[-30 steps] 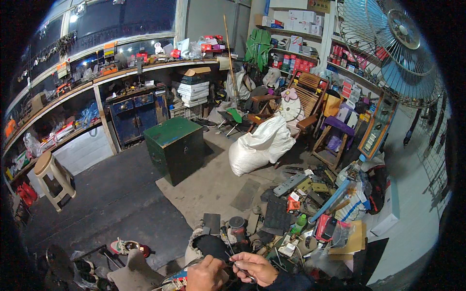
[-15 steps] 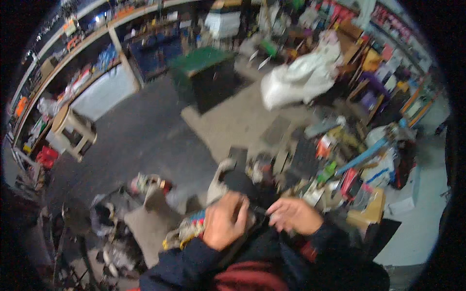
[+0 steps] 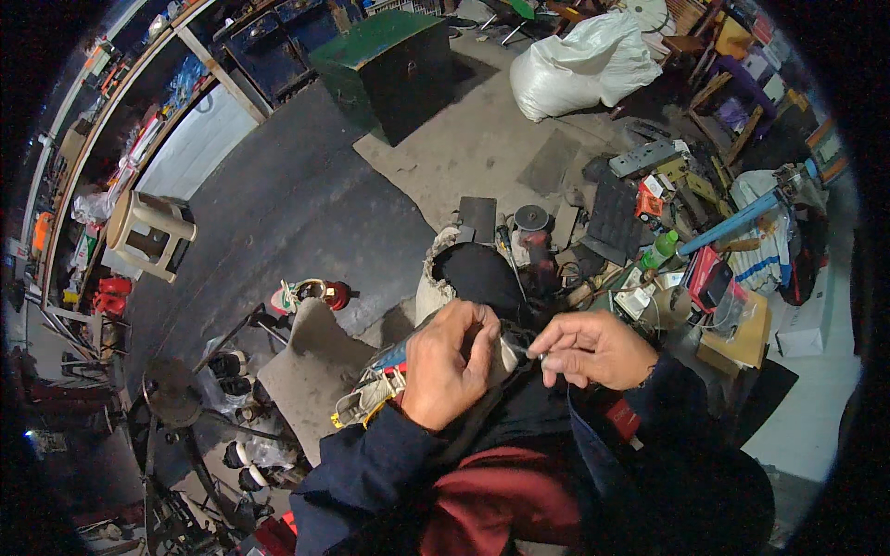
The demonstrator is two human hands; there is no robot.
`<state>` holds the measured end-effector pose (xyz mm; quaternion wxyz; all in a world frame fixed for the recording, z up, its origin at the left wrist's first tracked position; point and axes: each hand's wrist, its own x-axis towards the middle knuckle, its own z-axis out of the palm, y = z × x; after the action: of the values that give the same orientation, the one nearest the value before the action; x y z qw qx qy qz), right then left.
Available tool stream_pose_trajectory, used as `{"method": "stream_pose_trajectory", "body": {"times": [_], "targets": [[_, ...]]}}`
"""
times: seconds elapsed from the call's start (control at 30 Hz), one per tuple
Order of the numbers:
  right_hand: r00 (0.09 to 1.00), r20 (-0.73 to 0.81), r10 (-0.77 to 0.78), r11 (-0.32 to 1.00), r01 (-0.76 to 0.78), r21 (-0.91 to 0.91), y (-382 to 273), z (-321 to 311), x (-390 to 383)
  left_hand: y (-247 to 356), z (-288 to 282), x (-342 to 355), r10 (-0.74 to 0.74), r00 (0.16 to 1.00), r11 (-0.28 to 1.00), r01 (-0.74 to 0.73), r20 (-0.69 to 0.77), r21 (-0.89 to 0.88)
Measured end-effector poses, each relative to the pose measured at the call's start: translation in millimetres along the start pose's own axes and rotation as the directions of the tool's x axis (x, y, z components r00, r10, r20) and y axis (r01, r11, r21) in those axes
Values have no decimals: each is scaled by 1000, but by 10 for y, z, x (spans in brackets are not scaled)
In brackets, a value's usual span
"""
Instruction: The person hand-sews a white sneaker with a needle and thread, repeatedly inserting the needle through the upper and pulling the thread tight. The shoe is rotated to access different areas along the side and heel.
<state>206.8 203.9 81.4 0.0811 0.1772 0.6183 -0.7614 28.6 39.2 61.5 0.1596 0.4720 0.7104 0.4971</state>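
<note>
Over my lap, my left hand [image 3: 452, 363] is closed, thumb and fingertips pressed together; what they pinch does not show. Beneath it lies a sneaker [image 3: 371, 397] with a pale body, red and blue parts and a yellow edge, mostly covered by the hand. To its right, my right hand [image 3: 595, 350] pinches something small, thin and dark at its fingertips, too small to name. A narrow gap separates the two hands. A dark cloth [image 3: 477, 266] with a ragged pale border covers my knee just beyond them.
An angle grinder [image 3: 535, 232] lies beyond my knee. Tools, boxes and a green bottle [image 3: 660, 248] clutter the right. Further off stand a white sack [image 3: 584, 69] and a green chest [image 3: 389, 69]. A plastic stool [image 3: 153, 232] and a metal stand [image 3: 173, 391] are left.
The view has tilted downward, so the hands and floor things appear higher in it. Both hands stay close together over my lap, still pinching.
</note>
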Motion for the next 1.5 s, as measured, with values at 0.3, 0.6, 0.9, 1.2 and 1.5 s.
{"method": "stream_pose_trajectory", "body": {"times": [0.3, 0.6, 0.9, 1.2, 1.5], "targets": [[990, -127, 58, 998, -60, -17, -53, 63, 57, 5, 34, -15, -61, 998, 997, 61, -9, -38], [989, -149, 4, 1000, -5, 0, -95, 109, 80, -14, 40, -44, -44, 999, 998, 44, -9, -52], [976, -211, -58, 992, 80, 101, -43, 188, 69, 16, 20, -43, 23, 998, 999, -21, 65, -27], [959, -253, -126, 978, 163, 131, 109, 249, 84, 59, 14, -45, 121, 987, 990, -127, 104, 54], [980, -178, 84, 991, -64, 117, 53, 241, -101, -23, 31, -86, -14, 999, 995, 19, 47, -103]]}}
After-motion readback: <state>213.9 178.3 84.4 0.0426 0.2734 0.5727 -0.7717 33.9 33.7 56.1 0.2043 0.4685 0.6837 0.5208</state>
